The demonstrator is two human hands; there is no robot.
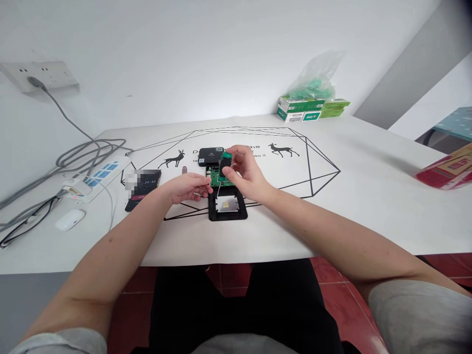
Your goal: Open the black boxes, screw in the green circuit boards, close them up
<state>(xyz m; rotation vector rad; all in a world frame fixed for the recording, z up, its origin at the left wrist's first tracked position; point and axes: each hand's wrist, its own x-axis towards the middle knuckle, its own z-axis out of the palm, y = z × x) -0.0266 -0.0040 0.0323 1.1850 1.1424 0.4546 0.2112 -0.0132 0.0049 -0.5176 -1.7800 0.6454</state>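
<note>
My right hand [245, 172] is closed around the green and black handle of a screwdriver [225, 161]. Its thin shaft slants down past a green circuit board [214, 178], toward the open black case [241, 209]. Inside that case lies a silver metal plate [227, 203] with a small yellowish square on it. My left hand [190, 188] pinches the board's left edge with thumb and forefinger, the other fingers curled below. Behind the board rests a flat black cover [210, 156] with small stickers. My right hand hides part of the board.
To the left are a phone [145, 187], a white mouse [71, 219] and a power strip [105, 174] with tangled grey cables [86, 153]. A small dark brownish object [184, 170] is beyond my left hand. Green boxes [300, 109] under a plastic bag [317, 81] stand by the wall; a red package [448, 167] sits right.
</note>
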